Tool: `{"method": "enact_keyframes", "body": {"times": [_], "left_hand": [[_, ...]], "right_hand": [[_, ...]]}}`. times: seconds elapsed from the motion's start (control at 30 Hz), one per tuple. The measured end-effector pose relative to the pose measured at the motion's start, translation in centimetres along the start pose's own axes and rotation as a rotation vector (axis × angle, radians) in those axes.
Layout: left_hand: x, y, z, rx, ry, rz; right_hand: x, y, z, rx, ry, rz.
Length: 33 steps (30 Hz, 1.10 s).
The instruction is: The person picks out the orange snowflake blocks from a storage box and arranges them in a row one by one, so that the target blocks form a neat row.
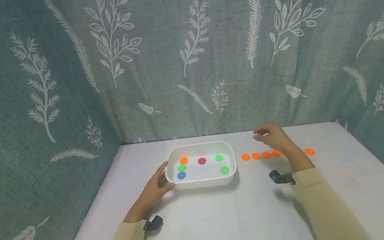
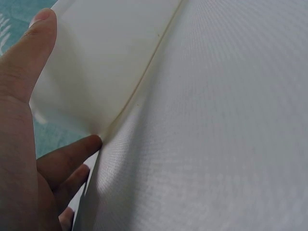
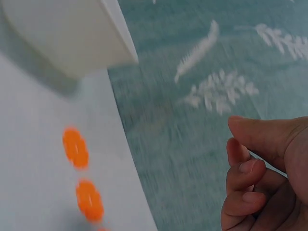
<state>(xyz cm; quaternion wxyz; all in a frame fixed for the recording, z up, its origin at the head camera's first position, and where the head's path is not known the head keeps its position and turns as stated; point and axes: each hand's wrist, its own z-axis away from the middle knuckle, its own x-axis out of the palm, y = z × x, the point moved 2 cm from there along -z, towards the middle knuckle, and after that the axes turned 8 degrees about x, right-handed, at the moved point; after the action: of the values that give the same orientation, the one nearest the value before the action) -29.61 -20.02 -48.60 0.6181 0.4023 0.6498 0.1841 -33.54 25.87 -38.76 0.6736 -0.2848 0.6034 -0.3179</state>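
A white rectangular tray [image 1: 201,184] stands left of centre on the table, with several small notched plastic discs inside: an orange disc [image 1: 183,160], a red disc [image 1: 202,161], a blue disc [image 1: 181,175] and green ones. My left hand [image 1: 155,189] holds the tray's near left corner, thumb along its near wall and fingers at the left end. To the tray's right, a row of orange discs [image 1: 256,156] lies flat. Over the row my right hand [image 1: 273,138] hovers with loosely bent fingers, thumb close to the index finger; nothing shows between them. My right forearm may hide part of the row.
A white cloth [image 1: 202,219] covers the table. Green leaf-patterned curtains [image 1: 161,62] hang close behind it and along both sides. A small dark wrist camera [image 1: 281,177] sticks out from the right sleeve, another [image 1: 154,223] from the left.
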Motion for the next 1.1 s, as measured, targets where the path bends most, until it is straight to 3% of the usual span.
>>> {"method": "enact_keyframes", "body": {"times": [0.57,0.8,1.1], "left_hand": [[0.1,0.5,-0.6,0.021,-0.001,0.004],[0.1,0.2,-0.4,0.019,0.003,0.008],[-0.1,0.0,-0.1,-0.003,0.002,0.016]], "right_hand": [[6.1,-6.2,-0.9,-0.117,-0.083,-0.037],[8.7,-8.0,-1.3,-0.18,-0.129,-0.052],[12.1,-9.5,-1.9,-0.19,-0.208,-0.084]]}}
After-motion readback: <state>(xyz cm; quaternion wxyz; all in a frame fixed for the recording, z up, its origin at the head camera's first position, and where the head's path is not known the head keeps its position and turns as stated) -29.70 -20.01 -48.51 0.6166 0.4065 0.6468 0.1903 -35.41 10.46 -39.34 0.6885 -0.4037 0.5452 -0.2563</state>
